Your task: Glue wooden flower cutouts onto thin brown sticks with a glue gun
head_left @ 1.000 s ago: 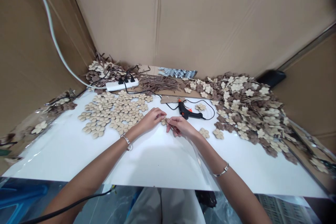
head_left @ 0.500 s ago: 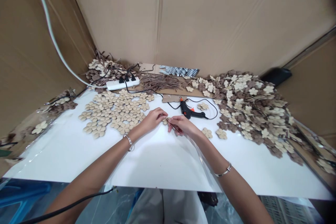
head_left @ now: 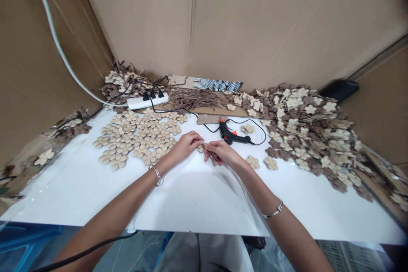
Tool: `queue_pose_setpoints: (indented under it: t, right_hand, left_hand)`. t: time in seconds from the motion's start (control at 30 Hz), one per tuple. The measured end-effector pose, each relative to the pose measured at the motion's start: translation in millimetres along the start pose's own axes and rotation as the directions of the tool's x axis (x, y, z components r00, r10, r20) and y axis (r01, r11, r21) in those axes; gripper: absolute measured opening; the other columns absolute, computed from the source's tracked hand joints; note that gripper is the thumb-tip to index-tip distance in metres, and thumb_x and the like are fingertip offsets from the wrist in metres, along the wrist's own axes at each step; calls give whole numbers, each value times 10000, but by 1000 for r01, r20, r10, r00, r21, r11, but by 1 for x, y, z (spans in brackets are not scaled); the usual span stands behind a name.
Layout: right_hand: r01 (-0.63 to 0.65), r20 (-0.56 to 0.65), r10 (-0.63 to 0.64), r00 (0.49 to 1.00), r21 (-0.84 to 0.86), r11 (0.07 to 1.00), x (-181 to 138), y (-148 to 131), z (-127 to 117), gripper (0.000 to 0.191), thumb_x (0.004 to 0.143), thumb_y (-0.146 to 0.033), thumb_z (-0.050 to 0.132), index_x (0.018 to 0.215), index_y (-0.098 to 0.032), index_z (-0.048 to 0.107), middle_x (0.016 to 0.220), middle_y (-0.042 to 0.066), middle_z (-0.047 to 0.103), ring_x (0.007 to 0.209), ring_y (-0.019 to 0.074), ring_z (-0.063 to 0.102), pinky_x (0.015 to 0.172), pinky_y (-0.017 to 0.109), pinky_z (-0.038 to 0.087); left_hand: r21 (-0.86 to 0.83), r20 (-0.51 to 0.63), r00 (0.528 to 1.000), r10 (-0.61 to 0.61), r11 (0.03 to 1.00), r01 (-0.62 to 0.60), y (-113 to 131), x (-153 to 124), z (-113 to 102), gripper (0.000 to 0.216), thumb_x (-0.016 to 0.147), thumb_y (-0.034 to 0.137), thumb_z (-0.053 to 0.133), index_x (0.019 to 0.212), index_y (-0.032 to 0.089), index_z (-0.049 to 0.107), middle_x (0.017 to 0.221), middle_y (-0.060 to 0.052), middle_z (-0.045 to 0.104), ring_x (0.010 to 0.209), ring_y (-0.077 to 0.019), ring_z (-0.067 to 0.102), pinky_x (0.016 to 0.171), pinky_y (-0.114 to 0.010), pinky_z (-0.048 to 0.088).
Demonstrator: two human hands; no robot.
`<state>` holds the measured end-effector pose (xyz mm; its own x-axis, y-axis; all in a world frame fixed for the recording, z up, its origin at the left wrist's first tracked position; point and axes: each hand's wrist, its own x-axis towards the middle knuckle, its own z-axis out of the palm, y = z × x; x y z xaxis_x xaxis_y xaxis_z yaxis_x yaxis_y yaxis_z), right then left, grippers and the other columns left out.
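Observation:
Over the middle of the white table, my left hand [head_left: 187, 143] pinches the edge of a small beige flower cutout [head_left: 200, 148]. Close against it, my right hand [head_left: 222, 151] is closed around a thin, dark brown, stick-like thing [head_left: 211, 155]; its tip reaches the flower, and I cannot make out its kind. Fingers cover most of the flower. Just beyond my right hand a black glue gun [head_left: 234, 137] lies on its side, its orange-tipped nozzle by a cardboard piece [head_left: 210, 119]. Left of my hands spread many beige flowers [head_left: 149, 136].
A heap of beige and brown flowers [head_left: 306, 131] covers the right side. Behind lie a white power strip [head_left: 147, 101] with black plugs and a bundle of brown cords [head_left: 196, 99]. Cardboard walls [head_left: 248, 21] enclose the table. A few loose flowers [head_left: 270, 162] lie right of my arm.
Both hands stay at the same spot with the flower between them. The view has shifted slightly; nothing else visibly moved.

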<state>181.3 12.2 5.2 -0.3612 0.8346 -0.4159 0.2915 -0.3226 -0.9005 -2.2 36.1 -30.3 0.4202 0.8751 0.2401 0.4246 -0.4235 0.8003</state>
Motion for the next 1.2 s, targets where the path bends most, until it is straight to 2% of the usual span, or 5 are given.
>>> queue_pose_setpoints:
  t: [0.33, 0.6, 0.87, 1.07, 1.2]
  right_hand:
    - [-11, 1, 11, 1000, -23, 1000, 1, -1, 1, 290, 867, -262, 497, 613, -158, 592, 371, -27, 527, 284, 65, 351, 291, 197, 236]
    - [-8, -6, 8, 1000, -15, 1000, 7, 3, 0, 255, 860, -263, 511, 642, -153, 586, 583, 25, 689, 316, 59, 412, 285, 204, 241]
    - [-40, -11, 40, 999, -40, 998, 10, 3, 2, 250, 860, -268, 504, 648, -155, 573, 535, 27, 665, 293, 66, 420, 282, 203, 212]
    - [-73, -67, 68, 995, -75, 995, 10, 3, 4, 259, 859, -285, 506, 631, -168, 541, 473, 17, 619, 286, 80, 416, 290, 219, 201]
    - [-70, -124, 44, 991, -212, 975, 2, 3, 6, 299, 890, -354, 487, 643, -189, 520, 492, 10, 609, 331, 102, 464, 348, 234, 269]
  left_hand:
    - [-14, -4, 1000, -22, 1000, 22, -2, 1, 2, 149, 886, 267, 597, 887, 156, 696, 922, -56, 652, 786, -154, 578, 752, -277, 452]
    - [-5, -10, 1000, -16, 1000, 16, -1, 0, 2, 143, 879, 268, 600, 888, 158, 691, 921, -51, 649, 767, -148, 572, 733, -274, 454]
    - [-5, -13, 1000, -9, 1000, 9, -1, -1, 2, 131, 877, 257, 601, 890, 163, 692, 928, -51, 645, 785, -150, 573, 734, -274, 450]
    - [-6, -18, 1000, -6, 1000, 6, -2, 0, 3, 123, 874, 252, 603, 894, 161, 684, 926, -46, 641, 779, -144, 567, 729, -268, 445]
    - [-4, -16, 1000, -20, 1000, 20, -2, 0, 4, 129, 873, 255, 599, 894, 156, 679, 920, -52, 640, 759, -144, 559, 717, -271, 446]
